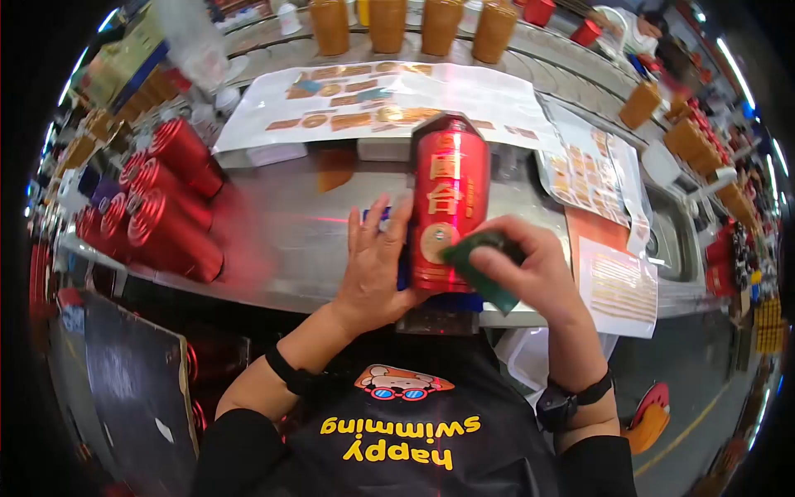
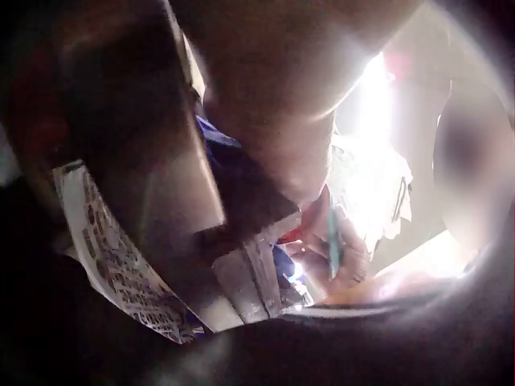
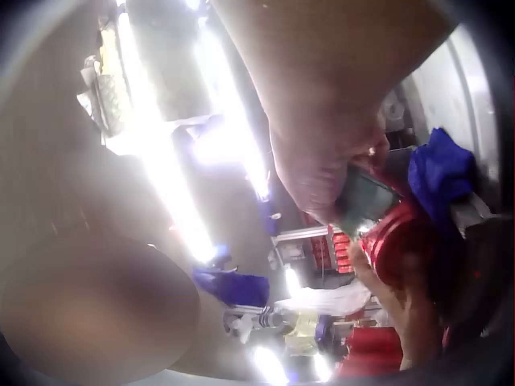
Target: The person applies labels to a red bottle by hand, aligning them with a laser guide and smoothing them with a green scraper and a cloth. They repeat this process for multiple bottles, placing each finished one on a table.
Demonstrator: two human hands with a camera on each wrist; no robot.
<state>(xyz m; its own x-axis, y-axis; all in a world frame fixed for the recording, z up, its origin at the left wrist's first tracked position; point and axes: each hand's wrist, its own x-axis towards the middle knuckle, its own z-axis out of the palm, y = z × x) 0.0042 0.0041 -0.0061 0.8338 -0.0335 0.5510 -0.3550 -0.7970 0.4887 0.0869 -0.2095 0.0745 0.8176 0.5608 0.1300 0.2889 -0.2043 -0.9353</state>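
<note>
A red bottle (image 1: 448, 186) with gold characters and a round gold emblem lies on a blue cloth (image 1: 460, 301) at the bench's near edge, its base toward the person. Along the bottle's left side, my left hand (image 1: 373, 261) rests with straight, spread fingers and its thumb by the base. My right hand (image 1: 530, 269) pinches a thin, flat dark green scraper (image 1: 489, 286) between thumb and fingers, its edge over the bottle beside the emblem. The right wrist view shows the green scraper (image 3: 368, 199) close against the red bottle (image 3: 406, 245).
Several red bottles (image 1: 170, 224) lie grouped on the left. Behind is a white sheet of gold and brown labels (image 1: 331, 95), with brown bottles (image 1: 387, 25) beyond it. More label sheets (image 1: 588, 170) lie to the right, near a metal sink (image 1: 675, 236).
</note>
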